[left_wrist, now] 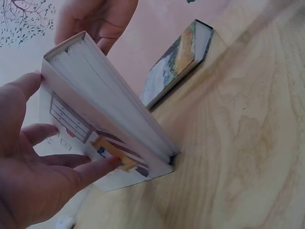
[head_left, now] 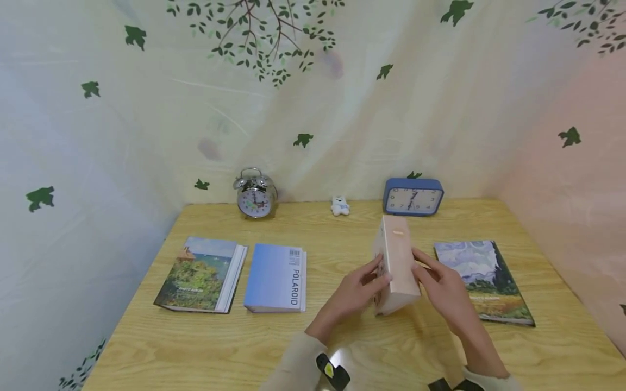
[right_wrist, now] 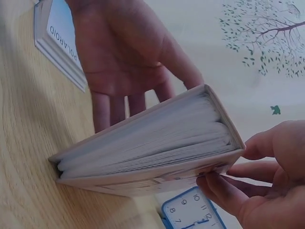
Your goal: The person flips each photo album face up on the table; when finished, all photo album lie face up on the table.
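Observation:
A thick, pale pink photo album stands upright on the table, its spine towards me and its white page edges showing in the wrist views. My left hand holds its left side, fingers spread over the printed cover and thumb by the spine. On the opposite side, my right hand grips the album with thumb near the spine and fingers against the other cover. Just right of that hand lies a photo album with a painted landscape cover, partly hidden by the hand.
To the left lie a blue POLAROID album and another album with a garden-and-sea painting. Along the back stand a silver twin-bell alarm clock, a small white bear figure and a blue rectangular clock. Printed curtains enclose the wooden table.

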Demonstrator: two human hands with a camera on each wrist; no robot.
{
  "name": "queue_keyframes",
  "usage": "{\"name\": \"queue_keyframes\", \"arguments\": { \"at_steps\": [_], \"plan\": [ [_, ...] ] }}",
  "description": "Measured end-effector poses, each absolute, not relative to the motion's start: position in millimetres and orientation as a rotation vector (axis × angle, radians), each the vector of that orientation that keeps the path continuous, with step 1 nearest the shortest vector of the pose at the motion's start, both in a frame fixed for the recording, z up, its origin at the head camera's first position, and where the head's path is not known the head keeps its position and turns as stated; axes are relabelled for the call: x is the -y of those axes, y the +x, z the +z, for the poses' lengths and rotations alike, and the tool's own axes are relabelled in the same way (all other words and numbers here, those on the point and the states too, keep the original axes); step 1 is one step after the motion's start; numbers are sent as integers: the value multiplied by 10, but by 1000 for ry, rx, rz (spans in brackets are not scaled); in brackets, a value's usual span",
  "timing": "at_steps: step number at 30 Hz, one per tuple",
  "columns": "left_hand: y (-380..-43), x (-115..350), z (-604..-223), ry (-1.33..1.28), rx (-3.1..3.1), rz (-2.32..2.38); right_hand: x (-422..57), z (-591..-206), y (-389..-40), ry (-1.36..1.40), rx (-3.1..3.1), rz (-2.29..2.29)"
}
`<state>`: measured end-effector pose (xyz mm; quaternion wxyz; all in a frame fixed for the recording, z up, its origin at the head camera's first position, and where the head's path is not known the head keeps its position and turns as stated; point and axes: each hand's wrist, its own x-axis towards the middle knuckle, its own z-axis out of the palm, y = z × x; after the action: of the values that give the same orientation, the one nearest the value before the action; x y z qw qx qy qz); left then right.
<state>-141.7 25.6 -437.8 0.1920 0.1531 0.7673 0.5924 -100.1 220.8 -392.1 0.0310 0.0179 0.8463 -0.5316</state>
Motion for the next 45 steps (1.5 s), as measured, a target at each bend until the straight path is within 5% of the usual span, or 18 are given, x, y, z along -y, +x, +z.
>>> {"name": "queue_keyframes", "arguments": {
  "at_steps": [25, 45],
  "plan": [
    [-1524, 204, -4007, 591, -2534, 1483, -1723, -4172, -1125, -162, -2540, -1684],
    [-1502, 297, -4161, 260, -2512, 1320, -1746, -4537, -1277, 68, -2705, -1264]
  ]
}}
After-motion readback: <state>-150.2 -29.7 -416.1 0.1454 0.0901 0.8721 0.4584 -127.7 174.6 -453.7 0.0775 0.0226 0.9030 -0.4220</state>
